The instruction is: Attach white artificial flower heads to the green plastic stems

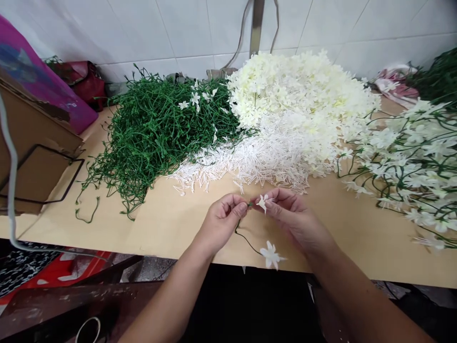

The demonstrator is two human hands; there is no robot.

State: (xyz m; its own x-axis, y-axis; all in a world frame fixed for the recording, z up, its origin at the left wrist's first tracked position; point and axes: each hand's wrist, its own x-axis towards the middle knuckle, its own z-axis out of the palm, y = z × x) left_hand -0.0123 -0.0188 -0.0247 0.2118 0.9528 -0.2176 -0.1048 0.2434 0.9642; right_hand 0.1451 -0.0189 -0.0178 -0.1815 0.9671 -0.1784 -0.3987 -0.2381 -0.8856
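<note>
Near the table's front edge, my left hand (pixel 223 221) pinches a green artificial stem (pixel 243 235) between thumb and forefinger. The stem hangs down and curves right to a white artificial flower (pixel 270 255) on its lower end. Close beside it, my right hand (pixel 294 216) holds a small white flower head (pixel 263 203) between thumb and fingers. The stem's green tip and that flower head are very near each other; whether they touch I cannot tell. Behind my hands lie a pile of white stamens (pixel 250 157) and a heap of cream-white petals (pixel 296 90).
A tangled heap of green stems (pixel 160 119) stands at the left. White flowers on stems (pixel 410 162) spread along the right. A cardboard box (pixel 32 147) and a red bag (pixel 82 83) sit far left. The table's front edge (pixel 171 257) runs below my hands.
</note>
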